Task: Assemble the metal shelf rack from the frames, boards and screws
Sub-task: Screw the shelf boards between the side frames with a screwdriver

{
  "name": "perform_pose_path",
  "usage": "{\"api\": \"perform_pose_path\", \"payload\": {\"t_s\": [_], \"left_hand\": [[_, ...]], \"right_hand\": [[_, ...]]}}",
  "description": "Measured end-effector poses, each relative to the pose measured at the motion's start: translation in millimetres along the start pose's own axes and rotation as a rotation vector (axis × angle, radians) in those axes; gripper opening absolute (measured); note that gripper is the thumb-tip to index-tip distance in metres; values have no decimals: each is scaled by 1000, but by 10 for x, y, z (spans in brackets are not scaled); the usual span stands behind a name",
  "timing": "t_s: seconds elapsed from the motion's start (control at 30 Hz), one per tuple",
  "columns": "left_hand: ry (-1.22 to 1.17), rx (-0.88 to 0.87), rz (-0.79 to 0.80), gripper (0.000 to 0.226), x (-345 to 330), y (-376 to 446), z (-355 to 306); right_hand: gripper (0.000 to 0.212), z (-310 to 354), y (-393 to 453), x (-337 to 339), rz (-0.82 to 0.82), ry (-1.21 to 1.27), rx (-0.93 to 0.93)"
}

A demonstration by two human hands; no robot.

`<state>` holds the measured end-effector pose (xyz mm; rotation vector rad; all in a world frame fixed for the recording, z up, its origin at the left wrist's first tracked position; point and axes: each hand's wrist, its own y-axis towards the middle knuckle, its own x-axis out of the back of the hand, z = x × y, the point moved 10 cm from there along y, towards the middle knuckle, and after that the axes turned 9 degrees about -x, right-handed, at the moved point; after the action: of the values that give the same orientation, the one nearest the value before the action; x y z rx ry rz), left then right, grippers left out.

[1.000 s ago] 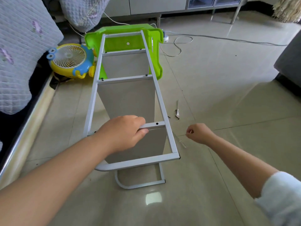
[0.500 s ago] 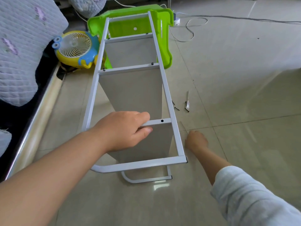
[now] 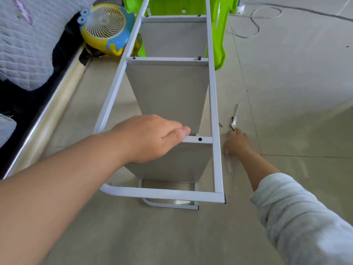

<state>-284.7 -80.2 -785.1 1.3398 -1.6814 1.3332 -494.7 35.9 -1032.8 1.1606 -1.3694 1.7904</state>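
Observation:
The white metal shelf rack [image 3: 214,115] lies on its side on the tiled floor, its grey boards [image 3: 170,92] standing on edge between the two frames. My left hand [image 3: 152,137] grips the nearest crossbar of the upper frame, beside an empty screw hole [image 3: 200,139]. My right hand [image 3: 236,143] is low on the floor just right of the rack, fingertips touching a small black screw [image 3: 233,130]. A screwdriver [image 3: 235,117] with a clear handle lies just beyond it. Another black screw [image 3: 220,124] lies near the frame rail.
A green plastic stool [image 3: 219,35] props the rack's far end. A yellow and blue toy fan [image 3: 107,27] sits at the left by a bed edge with a quilted cover [image 3: 24,44]. A white cable [image 3: 254,25] loops on the floor at the back right.
My right hand moved forward along the floor from beside the rail up to the screws by the screwdriver. The view tilted closer to the rack. My left hand kept its grip on the crossbar.

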Motion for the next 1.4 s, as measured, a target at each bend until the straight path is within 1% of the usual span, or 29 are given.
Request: {"api": "perform_pose_path", "payload": {"t_s": [0.13,0.27,0.33,0.5,0.57,0.63,0.73,0.9,0.97,1.07,1.13,1.23,1.33,1.4], "left_hand": [[-2,42,2,44,10,17,23],[32,42,4,44,11,19,10],[39,42,1,45,11,11,8],[13,13,-17,46,14,21,4],[2,-2,-28,45,17,36,15],[-11,-17,-49,45,27,51,19],[-8,-41,-74,47,36,70,16],[-29,-105,-64,48,6,63,-59],[-40,-131,-49,47,5,32,-112],[24,-190,-84,46,72,-55,-152],[86,-239,-128,40,115,-97,-151],[114,-299,-178,25,180,-133,-150],[97,-311,-219,23,218,-142,-108],[99,-313,-237,23,211,-159,-95]], "right_hand": [[39,82,89,-17,14,-78,5],[32,91,112,42,-87,-56,-26],[30,64,68,77,-135,-22,-39],[24,-59,-145,144,-176,40,-69],[22,-92,-227,236,-195,122,-87],[21,-96,-340,379,-219,217,-107],[22,-15,-549,706,-280,325,-83],[32,143,-1124,1371,-381,421,-14],[29,187,-1480,1641,-431,462,11],[22,214,-2032,1977,-501,536,5],[16,246,-2317,2122,-510,602,-4],[11,296,-2572,2267,-510,684,-12],[15,308,-2713,2403,-560,756,-39],[17,347,-2753,2410,-561,801,-40]]}}
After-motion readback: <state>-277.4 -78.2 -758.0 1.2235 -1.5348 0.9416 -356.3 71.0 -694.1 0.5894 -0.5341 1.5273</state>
